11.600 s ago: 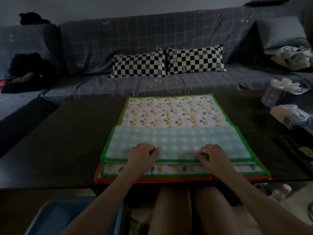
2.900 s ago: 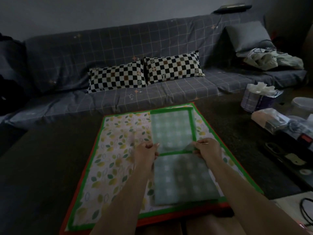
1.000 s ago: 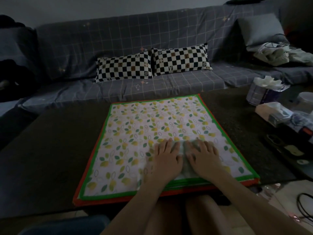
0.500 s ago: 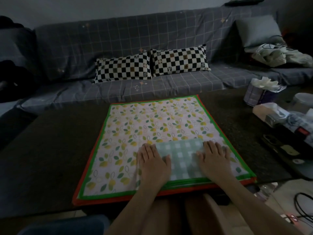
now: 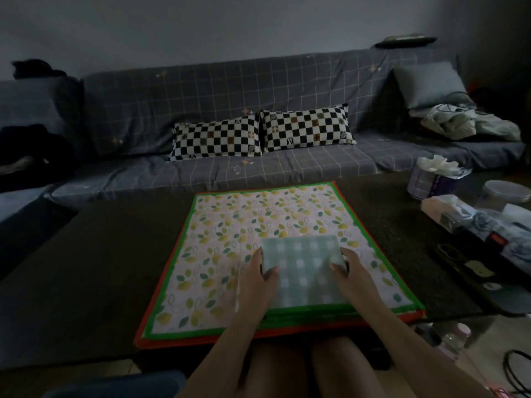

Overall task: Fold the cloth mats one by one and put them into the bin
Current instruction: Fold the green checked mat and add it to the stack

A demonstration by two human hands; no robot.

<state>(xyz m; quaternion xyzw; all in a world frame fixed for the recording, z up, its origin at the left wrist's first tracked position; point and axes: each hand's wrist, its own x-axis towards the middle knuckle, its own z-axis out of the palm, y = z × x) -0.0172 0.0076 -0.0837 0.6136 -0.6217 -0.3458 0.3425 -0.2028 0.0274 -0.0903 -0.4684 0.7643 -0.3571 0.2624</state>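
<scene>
Folded gingham mat (image 5: 301, 271) sits on the leaf-print mat stack (image 5: 230, 254) at the near edge of the desk (image 5: 86, 268). Left hand (image 5: 255, 285) and right hand (image 5: 355, 280) grip its two sides, thumbs on top, fingers curled under the edges. Bin (image 5: 115, 383) is only partly visible, low left, below the desk. Risks: uneven grip lets the folds spring open on the lift; fingers could snag the top leaf-print mat and drag it along.
</scene>
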